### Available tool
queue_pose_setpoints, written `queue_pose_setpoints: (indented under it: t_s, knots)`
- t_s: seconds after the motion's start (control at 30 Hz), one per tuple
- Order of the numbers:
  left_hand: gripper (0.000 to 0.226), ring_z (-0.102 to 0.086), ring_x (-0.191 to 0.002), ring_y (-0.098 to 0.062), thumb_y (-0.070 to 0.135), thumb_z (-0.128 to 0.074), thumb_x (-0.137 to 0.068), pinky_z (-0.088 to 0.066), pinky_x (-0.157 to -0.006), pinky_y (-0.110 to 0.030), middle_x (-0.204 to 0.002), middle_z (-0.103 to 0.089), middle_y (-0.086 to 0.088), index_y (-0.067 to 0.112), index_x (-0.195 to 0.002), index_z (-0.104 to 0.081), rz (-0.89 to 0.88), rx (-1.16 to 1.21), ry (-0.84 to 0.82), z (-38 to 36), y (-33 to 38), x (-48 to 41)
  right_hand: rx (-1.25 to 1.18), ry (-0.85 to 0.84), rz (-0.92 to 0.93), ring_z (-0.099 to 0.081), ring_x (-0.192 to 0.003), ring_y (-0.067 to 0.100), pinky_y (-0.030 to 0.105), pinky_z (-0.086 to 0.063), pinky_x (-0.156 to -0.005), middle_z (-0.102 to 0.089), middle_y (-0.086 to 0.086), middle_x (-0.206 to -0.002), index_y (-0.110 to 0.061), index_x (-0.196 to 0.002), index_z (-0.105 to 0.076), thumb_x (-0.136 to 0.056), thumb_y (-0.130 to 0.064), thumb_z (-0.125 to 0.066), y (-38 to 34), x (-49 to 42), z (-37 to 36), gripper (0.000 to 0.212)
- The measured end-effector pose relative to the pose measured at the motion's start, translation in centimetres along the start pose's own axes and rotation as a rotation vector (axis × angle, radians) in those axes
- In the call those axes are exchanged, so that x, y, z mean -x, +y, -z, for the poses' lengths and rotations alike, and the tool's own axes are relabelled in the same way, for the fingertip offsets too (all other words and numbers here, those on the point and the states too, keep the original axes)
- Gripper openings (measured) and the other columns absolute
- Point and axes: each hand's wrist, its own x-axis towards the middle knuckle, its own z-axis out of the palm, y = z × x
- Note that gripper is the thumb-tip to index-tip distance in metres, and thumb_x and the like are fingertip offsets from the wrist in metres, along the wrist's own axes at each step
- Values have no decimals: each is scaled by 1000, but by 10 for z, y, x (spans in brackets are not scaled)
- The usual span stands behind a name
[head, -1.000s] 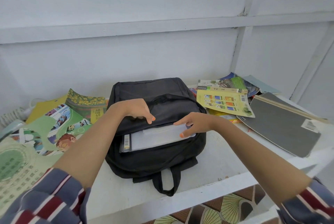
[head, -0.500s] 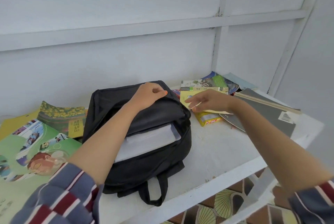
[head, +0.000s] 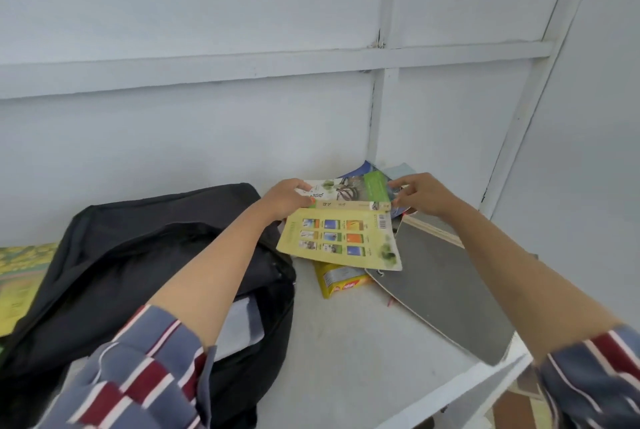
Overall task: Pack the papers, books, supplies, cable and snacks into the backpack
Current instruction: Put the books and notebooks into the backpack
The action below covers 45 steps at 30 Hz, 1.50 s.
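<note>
The black backpack [head: 114, 255] lies on the white table, its main pocket unzipped with white papers [head: 242, 324] showing inside. To its right, my left hand [head: 289, 198] grips the left end of a thick book [head: 349, 191] with a green and white cover. My right hand [head: 420, 194] pinches the book's right end. A pale yellow book [head: 341, 243] with small pictures on its back cover lies just under it. A yellow snack box [head: 341, 281] peeks out below that.
A grey folder [head: 446, 293] lies on the table [head: 346, 359] at the right, reaching the front edge. More books [head: 398, 170] sit in the back corner. Colourful books [head: 20, 276] lie left of the backpack. White walls close the back and right.
Both hands left the backpack and moved right to the book pile. My left hand let go of the backpack flap; both now hold the ends of the thick book.
</note>
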Motion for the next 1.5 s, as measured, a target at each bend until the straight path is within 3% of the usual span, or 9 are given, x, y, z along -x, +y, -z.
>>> queue_pose_setpoints:
  t_s: [0.1, 0.3, 0.57, 0.97, 1.03, 1.13, 1.2, 1.33, 1.5]
  knots:
    - [54, -51, -118, -27, 16, -61, -89, -45, -98, -37, -137, -46, -11, 12, -138, -37, 94, -20, -30, -7, -3, -22, 77, -40, -1, -51, -79, 17, 20, -42, -61, -54, 3, -83, -9, -127, -57, -84, 2, -60, 10, -24, 2, 44]
    - [65, -49, -118, -28, 7, -60, -88, -44, -94, -35, -135, -47, -13, 9, -143, -25, 196, -15, 41, -15, -14, -44, 184, -113, 14, -49, -118, 26, 25, -41, -79, -47, 11, -137, -16, -130, -53, -85, -9, -65, 19, -51, -8, 48]
    - [72, -49, -118, -30, -3, -59, -86, -43, -98, -39, -134, -47, -15, 8, -145, -19, 237, 27, 48, -17, -23, -57, 91, -147, -4, -47, -124, 29, 32, -37, -99, -40, 10, -145, -16, -132, -51, -79, -8, -71, 33, -66, -19, 58]
    - [74, -51, -101, -25, -13, -58, -82, -43, -95, -42, -118, -53, -20, 14, -143, -23, 237, 167, 80, -15, -38, -61, -302, -81, -218, -55, -111, 38, 48, -53, -87, -42, 19, -137, -6, -121, -55, -71, 12, -72, 34, -71, -31, 55]
    - [74, -52, -106, -28, -14, -58, -82, -45, -95, -42, -123, -52, -21, 14, -142, -25, 230, 168, 96, -15, -37, -61, -298, -79, -211, -58, -107, 37, 41, -54, -83, -44, 18, -136, -6, -121, -55, -71, 12, -72, 32, -69, -29, 56]
    - [71, -53, -112, -31, -16, -57, -81, -47, -93, -42, -126, -50, -20, 14, -139, -31, 224, 195, 159, -14, -36, -61, -306, -87, -199, -64, -77, 29, 22, -54, -53, -51, 19, -129, -6, -122, -55, -71, 14, -71, 27, -65, -25, 57]
    - [68, -54, -112, -31, -17, -57, -80, -49, -91, -42, -127, -51, -19, 15, -136, -36, 208, 206, 201, -13, -36, -61, -306, -80, -174, -62, -74, 27, 18, -51, -43, -52, 18, -129, -7, -121, -58, -70, 15, -71, 25, -62, -23, 57]
    - [64, -58, -106, -28, -16, -59, -79, -53, -85, -43, -122, -54, -18, 17, -131, -44, 188, 238, 259, -10, -33, -57, -301, -30, -117, -58, -85, 21, 11, -45, -43, -55, 12, -124, -9, -119, -61, -70, 10, -73, 23, -60, -18, 54]
    - [59, -60, -85, -25, -13, -59, -81, -48, -55, -30, -103, -61, -20, 16, -131, -45, 147, 236, 288, -3, -25, -48, -375, 34, -98, -61, -86, 25, 26, -50, -72, -62, 16, -94, -4, -116, -62, -70, 8, -75, 21, -57, -12, 49]
